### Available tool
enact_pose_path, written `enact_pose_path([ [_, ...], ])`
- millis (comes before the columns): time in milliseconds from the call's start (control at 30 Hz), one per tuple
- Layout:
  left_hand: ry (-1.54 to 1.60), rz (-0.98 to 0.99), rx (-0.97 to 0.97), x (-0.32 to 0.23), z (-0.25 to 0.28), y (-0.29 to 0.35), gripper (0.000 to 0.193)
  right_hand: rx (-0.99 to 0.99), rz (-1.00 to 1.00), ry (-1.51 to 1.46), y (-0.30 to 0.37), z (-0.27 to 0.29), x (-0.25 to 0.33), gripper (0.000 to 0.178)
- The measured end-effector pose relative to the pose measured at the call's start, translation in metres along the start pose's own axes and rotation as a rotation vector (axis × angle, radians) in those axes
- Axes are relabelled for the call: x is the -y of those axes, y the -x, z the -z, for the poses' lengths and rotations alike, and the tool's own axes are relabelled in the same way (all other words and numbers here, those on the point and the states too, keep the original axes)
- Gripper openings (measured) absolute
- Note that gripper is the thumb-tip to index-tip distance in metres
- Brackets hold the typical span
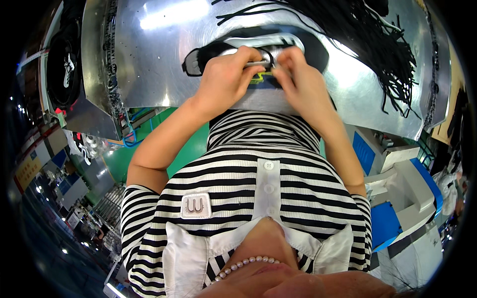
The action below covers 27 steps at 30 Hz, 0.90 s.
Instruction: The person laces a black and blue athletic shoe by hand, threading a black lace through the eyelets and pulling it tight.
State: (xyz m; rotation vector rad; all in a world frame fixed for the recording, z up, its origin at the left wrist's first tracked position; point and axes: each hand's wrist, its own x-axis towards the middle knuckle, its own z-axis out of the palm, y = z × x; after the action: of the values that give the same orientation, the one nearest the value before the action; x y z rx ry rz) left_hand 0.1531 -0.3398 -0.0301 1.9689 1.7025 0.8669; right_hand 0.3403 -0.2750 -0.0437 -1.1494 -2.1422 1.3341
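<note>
In front of my body, at the metal table's near edge, lies a black and white shoe upper (pixel 318 52) with a black loop-shaped part (pixel 193 64) at its left. My left hand (pixel 226 77) is closed over its middle, pinching a thin grey rod-like tool (pixel 256 63). Facing it, my right hand (pixel 303 87) pinches at a black lace (pixel 271 55) that rises between the fingertips; its fingers are slightly blurred. Below the fingertips shows a dark piece with yellow-green marks (pixel 257 78). The hands hide much of the upper's middle.
A large bundle of loose black laces (pixel 367 44) spreads over the table's right side. The shiny metal table (pixel 149 59) has raised side edges. A black item with a white mark (pixel 67 69) stands beyond its left side. A white and blue machine (pixel 402 198) is at my right.
</note>
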Motion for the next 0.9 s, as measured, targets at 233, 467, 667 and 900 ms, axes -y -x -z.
enact_pose_path([
  [233, -0.084, -0.288, -0.068, 0.004, -0.001, 0.009, 0.019, 0.08, 0.282, 0.12, -0.026, 0.023, 0.03, 0.011],
  [467, -0.06, -0.417, -0.087, 0.008, 0.004, 0.016, 0.02, 0.148, 0.191, -0.038, -0.021, 0.017, 0.021, 0.015],
  [667, 0.014, -0.344, 0.01, 0.008, 0.009, 0.011, 0.019, -0.163, 0.187, -0.553, -0.034, 0.049, 0.033, 0.021],
  [900, 0.075, -0.221, 0.1, 0.007, 0.016, 0.004, 0.031, -0.145, 0.086, -0.796, -0.043, 0.05, 0.027, 0.01],
])
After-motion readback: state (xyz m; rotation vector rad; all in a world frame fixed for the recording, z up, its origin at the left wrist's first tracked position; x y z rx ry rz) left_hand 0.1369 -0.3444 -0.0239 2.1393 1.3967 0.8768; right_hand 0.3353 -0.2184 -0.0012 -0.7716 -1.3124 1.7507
